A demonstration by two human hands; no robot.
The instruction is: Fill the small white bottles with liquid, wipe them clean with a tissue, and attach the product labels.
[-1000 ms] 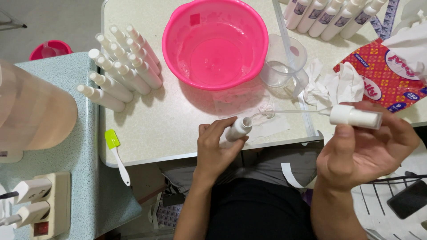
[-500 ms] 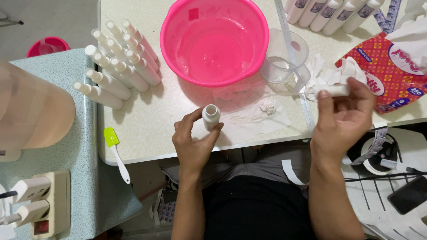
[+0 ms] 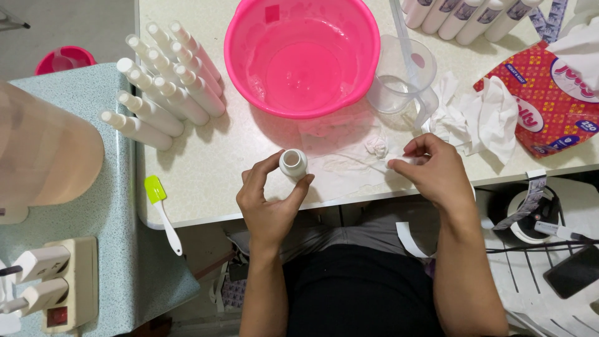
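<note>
My left hand [image 3: 271,200] holds a small white bottle [image 3: 292,163] upright on the white table [image 3: 206,181], its open neck facing up. My right hand [image 3: 437,171] rests on the table to the right, fingers pinched on a small white pump cap [image 3: 399,163] whose thin tube trails left over a clear plastic sheet [image 3: 349,162]. A small crumpled tissue bit [image 3: 376,146] lies between the hands. Behind them stands a pink basin [image 3: 302,56].
Several capped white bottles [image 3: 165,87] lie at the left of the table, more [image 3: 462,15] at the back right. A clear measuring cup [image 3: 402,84], crumpled tissues [image 3: 480,115] and a red tissue pack [image 3: 555,106] sit right. A green spatula [image 3: 161,209] lies on the table edge.
My right hand came down from mid-air to the table with the pump cap. My left hand stood the bottle upright and now steadies it.
</note>
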